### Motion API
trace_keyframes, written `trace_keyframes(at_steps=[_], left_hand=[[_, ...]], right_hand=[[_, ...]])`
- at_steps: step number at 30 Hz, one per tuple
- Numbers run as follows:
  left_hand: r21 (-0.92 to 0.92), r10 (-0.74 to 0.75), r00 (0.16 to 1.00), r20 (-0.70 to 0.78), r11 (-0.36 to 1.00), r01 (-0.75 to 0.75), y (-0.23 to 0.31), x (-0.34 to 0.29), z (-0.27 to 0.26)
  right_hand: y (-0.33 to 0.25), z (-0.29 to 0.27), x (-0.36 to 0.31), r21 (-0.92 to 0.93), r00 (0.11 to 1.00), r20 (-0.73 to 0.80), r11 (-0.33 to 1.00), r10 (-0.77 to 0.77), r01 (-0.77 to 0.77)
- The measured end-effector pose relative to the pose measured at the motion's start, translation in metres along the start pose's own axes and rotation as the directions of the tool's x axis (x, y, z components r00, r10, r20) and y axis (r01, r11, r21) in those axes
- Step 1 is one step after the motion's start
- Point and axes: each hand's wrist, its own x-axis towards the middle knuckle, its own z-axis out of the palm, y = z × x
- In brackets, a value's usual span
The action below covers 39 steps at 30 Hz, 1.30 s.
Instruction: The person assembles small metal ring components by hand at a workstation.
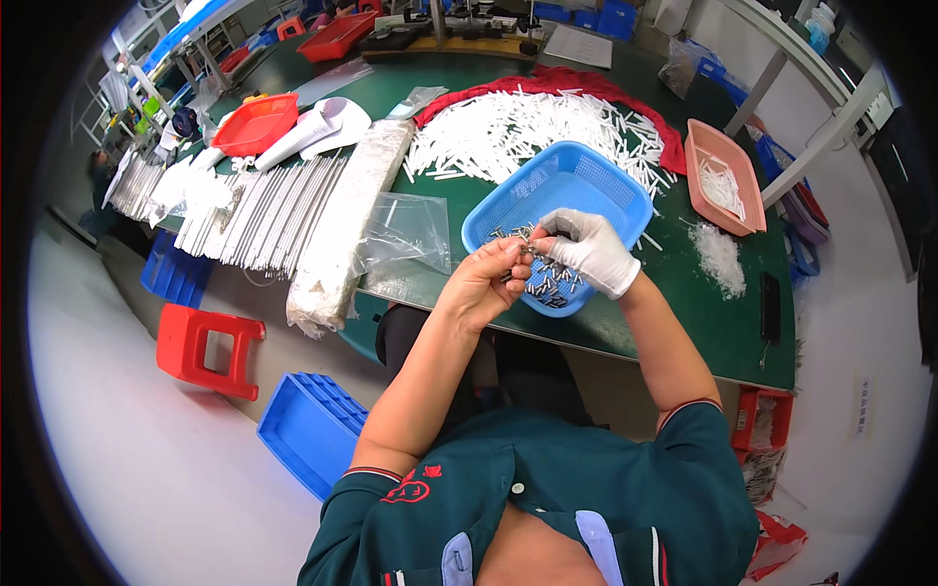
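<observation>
My bare left hand (488, 280) and my white-gloved right hand (590, 252) meet over the near side of a blue plastic basket (479, 227). Their fingertips pinch together around small metal pieces, too small to make out exactly. Below them, a heap of short silvery metal pins (555, 283) lies in the near part of the basket. Behind the basket spreads a big pile of short white tubes (528, 122) on a red cloth (611, 86).
At right stand a pink tray (696, 166) with white pieces, a pile of clear bits (720, 262) and a black phone (770, 308). Long metal rods (283, 210), a wrapped long block (362, 200) and a plastic bag (415, 230) lie left. A red stool (207, 352) and blue crate (313, 430) occupy the floor.
</observation>
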Motion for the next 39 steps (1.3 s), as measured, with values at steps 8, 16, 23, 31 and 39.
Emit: trace_keyframes(at_steps=[8, 16, 23, 31, 39], left_hand=[[0.008, -0.024, 1.000, 0.017, 1.000, 0.023, -0.003, -0.001, 0.003], [0.016, -0.034, 0.998, 0.058, 0.999, 0.033, -0.004, -0.003, 0.011], [0.014, -0.048, 0.997, 0.055, 0.999, 0.047, 0.006, 0.003, 0.022], [-0.026, -0.007, 0.996, 0.093, 1.000, 0.010, 0.007, 0.003, 0.009], [0.025, 0.099, 0.993, -0.070, 0.995, -0.097, 0.015, -0.002, -0.002]], right_hand=[[0.003, 0.004, -0.004, -0.001, 0.997, 0.018, 0.997, -0.072, 0.072], [-0.004, 0.010, -0.005, -0.057, 0.996, -0.001, 0.995, -0.085, 0.085], [-0.013, 0.006, 0.003, -0.234, 0.973, -0.015, 0.947, -0.230, 0.220], [-0.005, 0.010, 0.008, -0.198, 0.968, 0.006, 0.948, -0.252, 0.248], [0.020, 0.006, 0.007, -0.872, 0.991, 0.131, 0.475, -0.009, 0.120]])
